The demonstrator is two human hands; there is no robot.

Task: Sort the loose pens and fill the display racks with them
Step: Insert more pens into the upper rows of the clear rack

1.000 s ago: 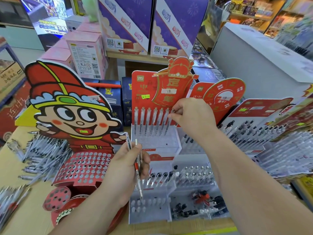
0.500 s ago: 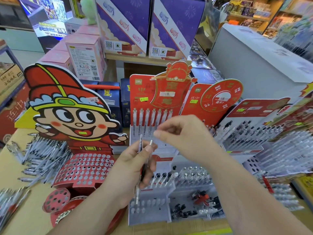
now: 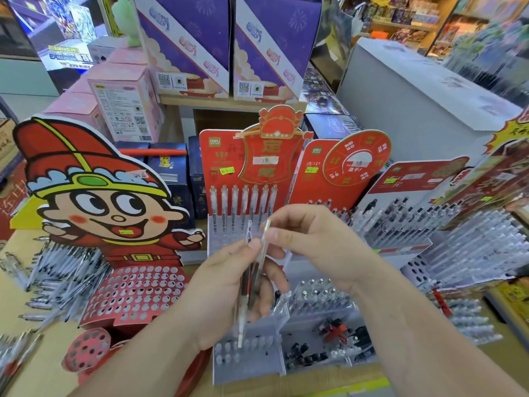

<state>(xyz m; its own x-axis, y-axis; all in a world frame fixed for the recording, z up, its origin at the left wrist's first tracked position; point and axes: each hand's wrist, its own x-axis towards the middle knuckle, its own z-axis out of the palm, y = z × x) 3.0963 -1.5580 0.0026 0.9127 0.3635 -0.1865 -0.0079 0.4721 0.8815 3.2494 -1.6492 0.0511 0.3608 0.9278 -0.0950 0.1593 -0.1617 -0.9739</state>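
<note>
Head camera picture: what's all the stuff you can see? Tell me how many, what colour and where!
cartoon rack: one, red with holes, table left.
loose pens: many, whitish, piled left of it.
middle rack: one, red-backed, centre.
standing pens: seven, white, middle rack's back row.
purple boxes: two, purple and white, shelf behind.
pink boxes: several, pink, back left.
big box: one, white, back right.
held pens: few, clear, red and black, centre front.
pinched pen: one, clear, beside them.
left grip: one hand, holding the held pens.
right grip: one hand, pinching the pinched pen.
</note>
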